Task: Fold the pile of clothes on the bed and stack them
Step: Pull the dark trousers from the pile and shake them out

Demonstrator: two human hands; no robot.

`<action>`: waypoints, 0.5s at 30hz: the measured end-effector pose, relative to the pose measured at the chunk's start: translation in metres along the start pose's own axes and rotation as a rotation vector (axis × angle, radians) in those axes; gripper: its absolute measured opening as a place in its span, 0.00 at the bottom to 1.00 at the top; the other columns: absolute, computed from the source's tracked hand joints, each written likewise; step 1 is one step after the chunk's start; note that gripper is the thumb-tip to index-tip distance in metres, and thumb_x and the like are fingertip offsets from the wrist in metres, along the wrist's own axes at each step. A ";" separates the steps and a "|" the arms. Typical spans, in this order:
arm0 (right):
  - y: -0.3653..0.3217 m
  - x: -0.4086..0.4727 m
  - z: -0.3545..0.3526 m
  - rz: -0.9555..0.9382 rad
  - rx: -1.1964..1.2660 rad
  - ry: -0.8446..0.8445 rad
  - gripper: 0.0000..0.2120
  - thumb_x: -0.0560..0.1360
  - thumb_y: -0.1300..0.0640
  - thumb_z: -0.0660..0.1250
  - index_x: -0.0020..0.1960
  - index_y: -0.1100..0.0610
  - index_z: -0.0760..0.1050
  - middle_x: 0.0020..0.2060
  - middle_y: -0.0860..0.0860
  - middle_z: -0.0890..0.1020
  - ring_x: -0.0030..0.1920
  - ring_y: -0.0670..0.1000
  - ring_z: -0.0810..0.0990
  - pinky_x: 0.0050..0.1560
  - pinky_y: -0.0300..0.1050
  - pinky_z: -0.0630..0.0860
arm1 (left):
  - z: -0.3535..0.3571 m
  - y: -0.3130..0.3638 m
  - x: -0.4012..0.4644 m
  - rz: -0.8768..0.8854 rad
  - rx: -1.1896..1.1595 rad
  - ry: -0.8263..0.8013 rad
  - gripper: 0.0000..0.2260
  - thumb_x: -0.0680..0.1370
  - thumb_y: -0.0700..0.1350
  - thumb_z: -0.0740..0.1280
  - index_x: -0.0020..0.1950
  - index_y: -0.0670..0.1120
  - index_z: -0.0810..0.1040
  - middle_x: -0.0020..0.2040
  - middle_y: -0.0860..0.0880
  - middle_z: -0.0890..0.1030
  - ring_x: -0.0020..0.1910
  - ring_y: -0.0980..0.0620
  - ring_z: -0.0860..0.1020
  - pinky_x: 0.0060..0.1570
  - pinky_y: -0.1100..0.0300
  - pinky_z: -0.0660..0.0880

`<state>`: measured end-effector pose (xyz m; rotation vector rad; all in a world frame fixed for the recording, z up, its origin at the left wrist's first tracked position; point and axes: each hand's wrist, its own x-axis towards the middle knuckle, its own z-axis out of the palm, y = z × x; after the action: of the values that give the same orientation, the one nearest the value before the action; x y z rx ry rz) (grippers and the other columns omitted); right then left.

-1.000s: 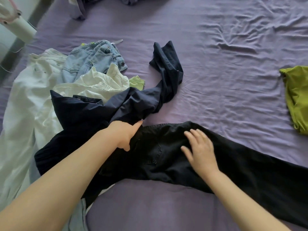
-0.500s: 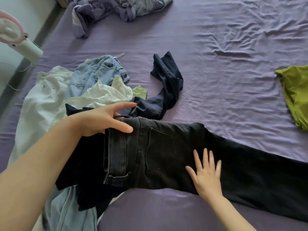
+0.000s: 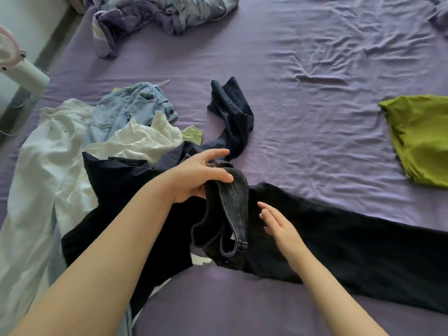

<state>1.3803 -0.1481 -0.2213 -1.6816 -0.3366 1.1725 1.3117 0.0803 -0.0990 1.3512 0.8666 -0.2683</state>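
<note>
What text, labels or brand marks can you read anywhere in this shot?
None can be read.
Black jeans: a small pale tag inside the waistband, held up by the left hand, is too small and blurred to read.
Right hand covers no print.

My left arm reaches forward from lower left, bare forearm long in view. Left hand (image 3: 197, 177) pinches black jeans (image 3: 339, 238) waistband, thumb on top, fingers extended above. My right arm enters from lower right; right hand (image 3: 278, 227) flat, fingers straight, palm angled leftward.
</note>
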 end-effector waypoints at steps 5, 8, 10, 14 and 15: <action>-0.022 -0.017 -0.038 -0.049 0.372 -0.176 0.27 0.76 0.32 0.54 0.68 0.45 0.72 0.65 0.50 0.77 0.65 0.51 0.76 0.59 0.47 0.77 | 0.074 0.001 0.015 0.028 -0.055 -0.046 0.26 0.74 0.41 0.70 0.70 0.54 0.68 0.48 0.48 0.80 0.38 0.54 0.82 0.31 0.58 0.78; -0.010 -0.031 -0.077 0.010 0.560 -0.164 0.32 0.77 0.30 0.49 0.70 0.49 0.71 0.66 0.54 0.75 0.67 0.53 0.74 0.58 0.43 0.76 | 0.123 -0.015 0.027 -0.011 -0.077 -0.124 0.25 0.77 0.48 0.69 0.72 0.54 0.64 0.52 0.45 0.79 0.40 0.51 0.83 0.37 0.55 0.81; 0.004 -0.037 -0.098 0.080 0.543 -0.094 0.31 0.76 0.30 0.52 0.69 0.48 0.72 0.64 0.52 0.77 0.65 0.51 0.76 0.58 0.45 0.77 | 0.150 -0.034 0.034 0.023 0.093 -0.098 0.24 0.78 0.51 0.66 0.73 0.53 0.64 0.56 0.48 0.78 0.49 0.52 0.82 0.47 0.57 0.79; 0.043 -0.032 -0.110 0.233 0.215 0.267 0.25 0.69 0.50 0.75 0.62 0.55 0.74 0.50 0.51 0.84 0.51 0.51 0.83 0.50 0.47 0.79 | 0.181 -0.087 0.042 0.103 0.624 0.096 0.20 0.81 0.46 0.61 0.73 0.49 0.66 0.65 0.47 0.74 0.64 0.48 0.72 0.63 0.56 0.69; 0.050 -0.032 -0.110 0.262 0.168 0.307 0.21 0.70 0.56 0.75 0.61 0.56 0.74 0.49 0.51 0.83 0.49 0.50 0.83 0.46 0.45 0.79 | 0.185 -0.101 0.042 0.104 0.686 0.132 0.20 0.80 0.44 0.61 0.73 0.48 0.67 0.66 0.47 0.72 0.66 0.47 0.70 0.65 0.55 0.68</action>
<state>1.4406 -0.2552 -0.2451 -1.7586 0.1735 1.0736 1.3478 -0.1018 -0.2065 2.0637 0.8423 -0.4216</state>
